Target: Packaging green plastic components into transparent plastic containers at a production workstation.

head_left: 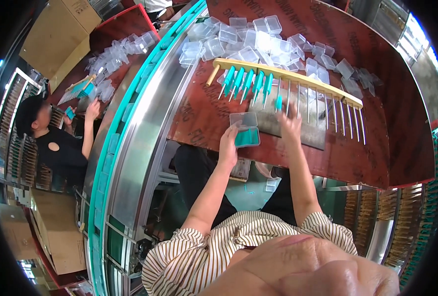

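Observation:
My left hand (228, 146) grips a small clear plastic box (244, 118) with its lid tipped back. Several teal pieces (247, 137) lie inside that box. My right hand (291, 127) is up at the wooden rack, slightly blurred, its fingertips closed at a teal sleeve-like piece (278, 102) by the lower end of a metal rod. The rack is a pale wooden bar (298, 77) with a row of thin metal rods. More teal sleeves (247, 85) sit on the rods at its left end; the rods to the right are bare. Under the rack lies a grey metal plate (305, 130).
Clear plastic boxes (258, 42) are heaped behind the rack on the dark red table (199, 116). A conveyor with teal edges (130, 163) runs along the left, carrying boxes. Beyond it a co-worker (56, 133) handles teal pieces. Racks of rods (401, 224) stand at lower right.

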A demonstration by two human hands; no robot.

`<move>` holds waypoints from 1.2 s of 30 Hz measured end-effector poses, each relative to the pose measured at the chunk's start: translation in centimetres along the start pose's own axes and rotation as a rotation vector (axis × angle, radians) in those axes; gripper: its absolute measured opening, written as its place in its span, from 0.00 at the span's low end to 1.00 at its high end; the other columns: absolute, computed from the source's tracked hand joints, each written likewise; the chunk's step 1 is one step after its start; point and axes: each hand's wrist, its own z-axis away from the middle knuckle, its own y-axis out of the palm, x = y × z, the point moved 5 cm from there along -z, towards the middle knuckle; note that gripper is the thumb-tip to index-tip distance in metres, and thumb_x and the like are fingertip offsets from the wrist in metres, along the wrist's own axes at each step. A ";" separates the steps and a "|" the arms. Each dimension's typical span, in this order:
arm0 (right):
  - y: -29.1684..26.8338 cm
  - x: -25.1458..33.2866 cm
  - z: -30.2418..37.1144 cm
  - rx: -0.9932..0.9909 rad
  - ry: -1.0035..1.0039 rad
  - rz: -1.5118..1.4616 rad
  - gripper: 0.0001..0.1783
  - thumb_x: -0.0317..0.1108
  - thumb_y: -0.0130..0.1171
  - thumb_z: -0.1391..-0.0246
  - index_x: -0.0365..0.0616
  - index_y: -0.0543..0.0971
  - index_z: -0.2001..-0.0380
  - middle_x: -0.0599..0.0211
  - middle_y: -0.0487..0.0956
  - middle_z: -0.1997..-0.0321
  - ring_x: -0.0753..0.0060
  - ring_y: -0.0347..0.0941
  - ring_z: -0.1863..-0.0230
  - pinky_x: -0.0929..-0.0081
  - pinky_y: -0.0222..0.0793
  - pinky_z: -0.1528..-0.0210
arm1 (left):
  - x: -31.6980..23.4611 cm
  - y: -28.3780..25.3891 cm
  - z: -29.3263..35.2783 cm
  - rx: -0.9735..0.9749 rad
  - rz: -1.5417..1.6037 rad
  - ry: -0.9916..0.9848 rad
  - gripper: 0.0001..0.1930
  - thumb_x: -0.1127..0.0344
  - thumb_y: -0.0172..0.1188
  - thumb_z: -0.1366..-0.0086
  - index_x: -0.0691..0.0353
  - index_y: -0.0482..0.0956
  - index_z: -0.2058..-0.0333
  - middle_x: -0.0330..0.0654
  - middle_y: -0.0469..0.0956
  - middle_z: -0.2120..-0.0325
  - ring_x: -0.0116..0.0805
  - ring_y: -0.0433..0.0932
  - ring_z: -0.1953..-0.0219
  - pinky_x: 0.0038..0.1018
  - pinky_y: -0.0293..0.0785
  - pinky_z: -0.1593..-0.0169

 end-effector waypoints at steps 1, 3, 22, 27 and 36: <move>0.9 0.7 1.9 0.015 0.102 -0.209 0.16 0.30 0.58 0.56 0.39 0.73 0.61 0.68 0.72 0.57 0.77 0.67 0.54 0.78 0.64 0.55 | -0.4 0.0 0.3 -0.022 -0.093 0.019 0.18 0.59 0.45 0.35 0.65 0.69 0.53 0.40 0.74 0.60 0.29 0.72 0.58 0.25 0.68 0.53; 2.3 4.4 3.7 0.215 -0.009 -0.045 0.17 0.30 0.60 0.59 0.39 0.73 0.63 0.65 0.72 0.56 0.71 0.68 0.54 0.74 0.64 0.55 | -0.6 0.5 0.4 -0.042 -0.178 0.046 0.18 0.59 0.44 0.34 0.65 0.69 0.52 0.39 0.74 0.61 0.28 0.72 0.58 0.24 0.68 0.54; 3.5 0.9 4.3 0.420 -0.322 0.532 0.31 0.48 0.51 0.50 0.39 0.64 0.47 0.55 0.65 0.47 0.54 0.57 0.42 0.60 0.47 0.40 | 2.3 0.8 1.2 -0.047 0.046 -0.064 0.25 0.47 0.38 0.34 0.64 0.72 0.59 0.39 0.74 0.67 0.26 0.72 0.65 0.24 0.69 0.60; 4.2 0.0 4.7 0.572 0.006 0.276 0.25 0.40 0.54 0.53 0.38 0.69 0.52 0.56 0.69 0.52 0.56 0.63 0.47 0.66 0.54 0.44 | 0.7 0.3 1.3 -0.055 -0.279 0.132 0.29 0.44 0.34 0.34 0.65 0.71 0.56 0.39 0.75 0.68 0.29 0.73 0.63 0.26 0.69 0.58; 5.0 4.7 5.3 0.529 -0.226 0.492 0.20 0.19 0.58 0.66 0.38 0.72 0.64 0.58 0.72 0.68 0.54 0.69 0.64 0.75 0.66 0.62 | -0.7 3.1 4.6 -0.063 0.219 -0.095 0.23 0.51 0.43 0.34 0.64 0.68 0.51 0.42 0.70 0.58 0.32 0.69 0.55 0.29 0.62 0.47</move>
